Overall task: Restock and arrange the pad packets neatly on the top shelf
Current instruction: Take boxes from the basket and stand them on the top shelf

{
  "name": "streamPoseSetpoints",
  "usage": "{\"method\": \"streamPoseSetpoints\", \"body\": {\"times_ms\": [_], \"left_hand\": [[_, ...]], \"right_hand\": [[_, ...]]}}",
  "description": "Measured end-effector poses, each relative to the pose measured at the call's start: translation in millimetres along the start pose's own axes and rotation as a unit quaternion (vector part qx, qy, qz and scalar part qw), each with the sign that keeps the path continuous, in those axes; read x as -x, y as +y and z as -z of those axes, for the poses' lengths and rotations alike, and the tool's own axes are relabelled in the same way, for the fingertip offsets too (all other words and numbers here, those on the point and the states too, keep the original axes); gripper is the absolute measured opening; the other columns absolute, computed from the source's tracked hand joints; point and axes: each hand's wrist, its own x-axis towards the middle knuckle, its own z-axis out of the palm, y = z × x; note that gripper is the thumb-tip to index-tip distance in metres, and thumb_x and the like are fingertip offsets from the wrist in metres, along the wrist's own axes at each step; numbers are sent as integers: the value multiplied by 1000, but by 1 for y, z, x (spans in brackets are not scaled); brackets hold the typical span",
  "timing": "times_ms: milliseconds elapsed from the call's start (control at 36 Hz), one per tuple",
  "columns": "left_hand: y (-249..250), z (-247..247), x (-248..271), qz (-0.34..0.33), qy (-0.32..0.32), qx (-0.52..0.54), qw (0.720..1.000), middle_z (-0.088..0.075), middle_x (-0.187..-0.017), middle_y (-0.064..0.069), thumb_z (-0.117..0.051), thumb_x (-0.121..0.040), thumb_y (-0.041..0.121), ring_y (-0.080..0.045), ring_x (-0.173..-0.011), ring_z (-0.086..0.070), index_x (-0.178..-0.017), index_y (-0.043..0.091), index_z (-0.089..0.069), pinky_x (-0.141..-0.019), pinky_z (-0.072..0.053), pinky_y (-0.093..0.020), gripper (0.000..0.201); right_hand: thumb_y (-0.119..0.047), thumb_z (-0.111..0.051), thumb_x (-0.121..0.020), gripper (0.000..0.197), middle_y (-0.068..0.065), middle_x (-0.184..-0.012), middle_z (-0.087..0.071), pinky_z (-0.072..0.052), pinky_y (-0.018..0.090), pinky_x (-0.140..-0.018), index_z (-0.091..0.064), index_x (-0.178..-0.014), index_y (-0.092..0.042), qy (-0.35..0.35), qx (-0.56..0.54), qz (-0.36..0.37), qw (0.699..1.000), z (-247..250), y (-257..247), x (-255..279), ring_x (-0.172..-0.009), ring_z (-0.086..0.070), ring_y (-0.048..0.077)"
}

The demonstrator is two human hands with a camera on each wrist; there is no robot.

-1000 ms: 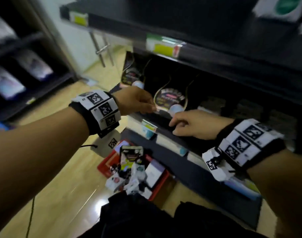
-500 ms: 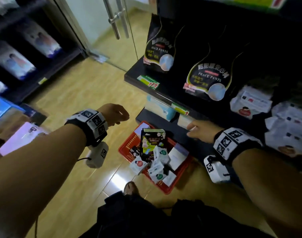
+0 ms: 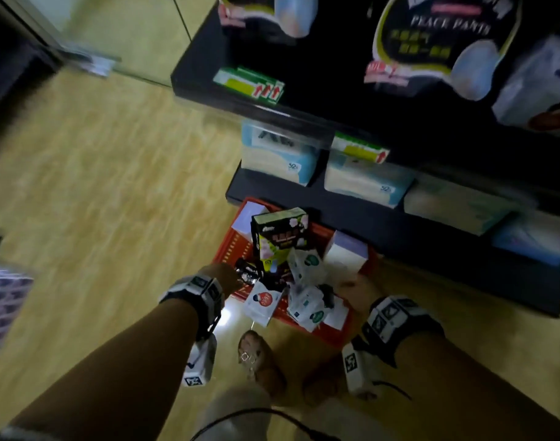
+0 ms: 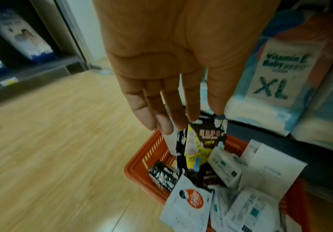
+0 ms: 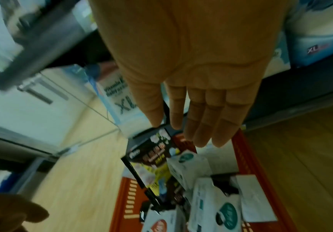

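Observation:
A red basket (image 3: 228, 248) (image 4: 141, 158) (image 5: 248, 157) sits on the floor against the shelf base, heaped with pad packets. A black-and-yellow packet (image 3: 280, 237) (image 4: 205, 141) (image 5: 151, 158) stands tallest. Near the front lie a white packet with a red-orange circle (image 3: 262, 302) (image 4: 189, 202) and white packets with green circles (image 3: 307, 265) (image 5: 217, 208). My left hand (image 3: 224, 276) (image 4: 183, 109) hovers over the basket's left side, fingers straight, holding nothing. Over the right side, my right hand (image 3: 356, 291) (image 5: 177, 125) is also flat and empty.
A dark shelf unit rises behind the basket, with black "Peace Pants" packs (image 3: 431, 43) above and pale blue diaper packs (image 3: 278, 157) below. Green price labels (image 3: 250, 85) line the shelf edge. Wooden floor (image 3: 113, 186) spreads left. My sandalled foot (image 3: 259, 361) stands just before the basket.
The head view has swung down from the shelf to the floor basket. Both hands have left the shelf edge and dropped to just above the packets.

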Motion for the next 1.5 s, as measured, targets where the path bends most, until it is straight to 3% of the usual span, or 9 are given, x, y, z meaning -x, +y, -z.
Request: {"method": "streamPoseSetpoints", "body": {"times_ms": [83, 167, 333, 417, 556, 778, 972, 1167, 1500], "left_hand": [[-5, -37, -36, 17, -14, 14, 1000, -58, -127, -8, -49, -98, 24, -18, -105, -56, -133, 10, -51, -79, -41, -21, 38], [-12, -69, -75, 42, -29, 23, 998, -63, -100, -4, -53, -96, 17, -13, -75, -48, -128, 6, -54, -61, -38, -11, 34], [-23, -129, -143, 32, 17, 11, 999, -56, -131, -9, -66, -85, 36, -27, -117, -55, -133, 11, -50, -90, -45, -29, 56], [-14, -157, -164, 32, 33, -30, 998, -50, -130, -11, -62, -84, 48, -30, -114, -52, -135, 17, -40, -78, -43, -28, 64], [1, -198, -180, 61, 44, 4, 997, -40, -140, -19, -73, -73, 48, -38, -125, -43, -146, 16, -21, -102, -40, -48, 95], [16, -196, -161, 67, 114, -19, 991, -52, -124, -12, -55, -88, 49, -33, -110, -56, -148, 21, -8, -89, -50, -45, 81], [29, -163, -129, 9, 117, -50, 992, -42, -135, -9, -60, -80, 62, -29, -116, -49, -150, 24, 5, -87, -50, -40, 103], [28, -136, -102, -47, 190, -23, 980, -43, -132, -7, -48, -73, 79, -27, -108, -50, -149, 24, 7, -80, -48, -36, 109], [39, -47, 17, -177, 163, 138, 961, -52, -110, 14, -72, -55, 57, -20, -103, -54, -125, 28, -37, -80, -46, -29, 85]], "right_hand": [[-10, -56, -95, 33, 13, -102, -57, -43, 32, -84, -58, -123, 7, -19, -10, 6, 1000, -34, 23, -40, -85, -56, 23], [-16, -60, -93, 34, 19, -118, -61, -45, 36, -92, -59, -121, 3, 10, 0, -15, 1000, -60, 46, -81, -109, -57, 34], [-35, -74, -80, 65, 14, -140, -48, -42, 40, -103, -48, -134, -9, 22, 157, 17, 987, -97, 83, -150, -128, -46, 30], [-48, -76, -72, 81, 8, -147, -34, -33, 44, -107, -39, -139, -22, 61, 369, 150, 915, -117, 86, -164, -135, -30, 30], [-38, -63, -80, 79, 13, -144, -31, -28, 48, -108, -26, -145, -15, 33, 526, 269, 806, -144, 99, -175, -133, -28, 32], [-16, -38, -96, 41, 13, -140, -38, -27, 45, -108, -38, -137, -14, 69, 538, 259, 799, -140, 89, -180, -133, -31, 31], [-24, -44, -96, 55, 15, -144, -36, -31, 46, -106, -25, -146, -12, 54, 581, 224, 780, -137, 79, -168, -129, -37, 32], [-17, -42, -97, 41, 10, -135, -49, -36, 43, -103, -39, -137, -13, 70, 507, 159, 844, -104, 82, -126, -126, -43, 30], [-55, -75, -62, 89, 2, -138, -51, -46, 28, -92, -42, -136, -20, 34, 180, 14, 983, -25, 16, -15, -121, -54, 22]]}}
